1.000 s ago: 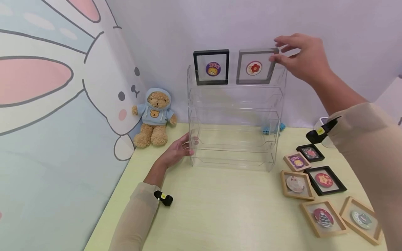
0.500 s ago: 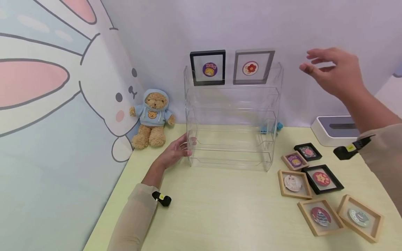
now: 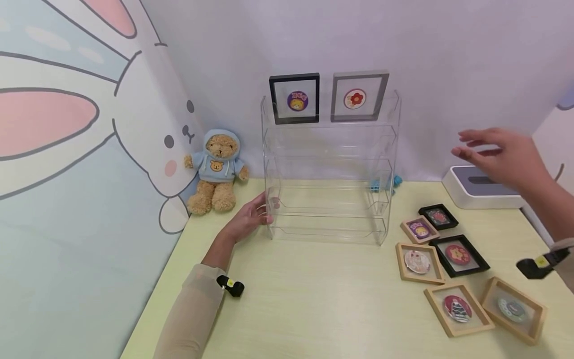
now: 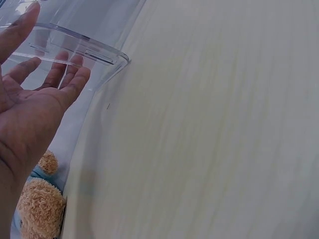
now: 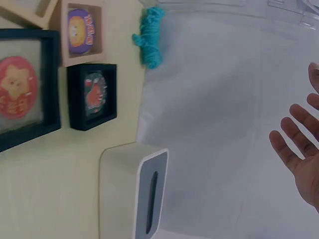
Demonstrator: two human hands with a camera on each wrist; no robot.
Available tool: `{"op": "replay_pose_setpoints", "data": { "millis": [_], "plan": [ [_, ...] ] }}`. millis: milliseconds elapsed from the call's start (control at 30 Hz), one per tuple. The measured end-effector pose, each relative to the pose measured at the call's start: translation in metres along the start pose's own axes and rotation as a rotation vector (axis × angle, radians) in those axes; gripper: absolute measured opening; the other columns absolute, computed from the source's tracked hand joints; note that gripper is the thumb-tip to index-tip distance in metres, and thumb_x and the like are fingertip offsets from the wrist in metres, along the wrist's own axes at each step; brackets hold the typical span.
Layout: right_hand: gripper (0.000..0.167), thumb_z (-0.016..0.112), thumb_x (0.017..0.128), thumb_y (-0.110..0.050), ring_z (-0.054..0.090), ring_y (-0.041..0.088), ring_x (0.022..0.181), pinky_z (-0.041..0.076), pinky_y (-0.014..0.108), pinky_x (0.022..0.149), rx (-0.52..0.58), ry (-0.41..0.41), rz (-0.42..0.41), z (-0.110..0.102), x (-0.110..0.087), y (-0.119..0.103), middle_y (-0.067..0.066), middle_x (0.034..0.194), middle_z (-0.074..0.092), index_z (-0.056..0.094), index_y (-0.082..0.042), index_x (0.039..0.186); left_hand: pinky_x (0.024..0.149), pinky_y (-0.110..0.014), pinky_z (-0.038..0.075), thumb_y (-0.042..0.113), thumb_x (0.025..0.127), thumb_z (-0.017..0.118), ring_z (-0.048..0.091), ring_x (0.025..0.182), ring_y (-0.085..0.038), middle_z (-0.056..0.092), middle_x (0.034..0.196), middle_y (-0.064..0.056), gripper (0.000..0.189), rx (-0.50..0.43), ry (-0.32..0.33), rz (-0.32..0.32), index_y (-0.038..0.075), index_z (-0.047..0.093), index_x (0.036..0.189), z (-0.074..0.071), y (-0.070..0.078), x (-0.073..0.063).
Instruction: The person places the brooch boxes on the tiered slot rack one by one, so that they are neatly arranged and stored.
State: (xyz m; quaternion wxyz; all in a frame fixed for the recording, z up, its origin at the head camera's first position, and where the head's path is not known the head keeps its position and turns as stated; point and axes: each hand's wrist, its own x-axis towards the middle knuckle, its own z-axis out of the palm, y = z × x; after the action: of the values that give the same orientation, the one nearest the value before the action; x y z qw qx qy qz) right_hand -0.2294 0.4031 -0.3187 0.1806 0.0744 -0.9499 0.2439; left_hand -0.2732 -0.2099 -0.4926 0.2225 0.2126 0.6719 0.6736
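Note:
On the table stands a clear acrylic display rack [image 3: 329, 218] with several tiers. My left hand [image 3: 244, 222] holds its lower left side, the thumb at the front edge and the fingers showing through the plastic. In the left wrist view, the clear plastic [image 4: 94, 52] crosses in front of those fingers. Side by side on the top tier lean a black frame [image 3: 274, 102] with a purple bear badge and a grey frame [image 3: 334, 99] with a red flower badge. My right hand [image 3: 506, 154] hovers in the air right of the rack, holding nothing, its fingers loosely bent.
Several badge frames lie right of the rack, among them a wooden one [image 3: 399, 264] and a black one [image 3: 482, 264]. Behind them is a white box [image 3: 462, 194] with a slotted grey top. A teddy bear [image 3: 217, 167] sits left; a blue bundle [image 5: 151, 40] lies near the wall.
My right hand has let go of the grey frame, moved off to the right and come down. The grey frame stays on the top tier. My left hand keeps its place at the rack.

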Motion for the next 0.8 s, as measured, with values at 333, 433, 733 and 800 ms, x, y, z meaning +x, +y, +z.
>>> {"op": "replay_pose_setpoints", "data": {
  "millis": [333, 433, 733, 800],
  "plan": [
    [0.040, 0.084, 0.100, -0.022, 0.045, -0.034, 0.081, 0.042, 0.001, 0.062, -0.029, -0.102, 0.011, 0.022, -0.073, 0.041, 0.034, 0.122, 0.074, 0.077, 0.001, 0.132, 0.107, -0.027, 0.053, -0.003, 0.102, 0.064, 0.037, 0.160, -0.043, 0.037, 0.175, -0.024, 0.093, 0.001, 0.007, 0.003, 0.014, 0.015, 0.179, 0.002, 0.001, -0.001],
    [0.039, 0.086, 0.098, -0.022, 0.044, -0.035, 0.087, 0.043, 0.001, 0.065, -0.009, -0.122, 0.016, 0.033, -0.090, 0.054, 0.033, 0.121, 0.076, 0.079, 0.000, 0.130, 0.108, -0.027, 0.053, -0.003, 0.102, 0.064, 0.037, 0.159, -0.041, 0.037, 0.175, -0.023, 0.093, -0.002, 0.008, -0.001, 0.015, 0.015, 0.179, 0.002, 0.001, -0.001],
    [0.032, 0.091, 0.093, -0.023, 0.044, -0.029, 0.092, 0.047, 0.008, 0.065, -0.051, -0.178, -0.002, 0.066, -0.126, 0.091, 0.018, 0.111, 0.078, 0.083, -0.006, 0.119, 0.107, -0.028, 0.053, -0.002, 0.102, 0.066, 0.038, 0.159, -0.040, 0.037, 0.175, -0.025, 0.093, -0.012, 0.008, 0.002, 0.013, 0.015, 0.179, 0.000, -0.001, 0.000],
    [0.028, 0.092, 0.091, -0.021, 0.048, -0.025, 0.089, 0.049, 0.016, 0.064, -0.061, -0.189, -0.026, 0.072, -0.130, 0.099, 0.012, 0.106, 0.077, 0.085, -0.009, 0.114, 0.108, -0.027, 0.052, -0.003, 0.102, 0.066, 0.037, 0.159, -0.041, 0.036, 0.175, -0.025, 0.093, -0.018, 0.003, 0.004, 0.012, 0.015, 0.179, 0.001, -0.001, 0.000]
  ]
}}
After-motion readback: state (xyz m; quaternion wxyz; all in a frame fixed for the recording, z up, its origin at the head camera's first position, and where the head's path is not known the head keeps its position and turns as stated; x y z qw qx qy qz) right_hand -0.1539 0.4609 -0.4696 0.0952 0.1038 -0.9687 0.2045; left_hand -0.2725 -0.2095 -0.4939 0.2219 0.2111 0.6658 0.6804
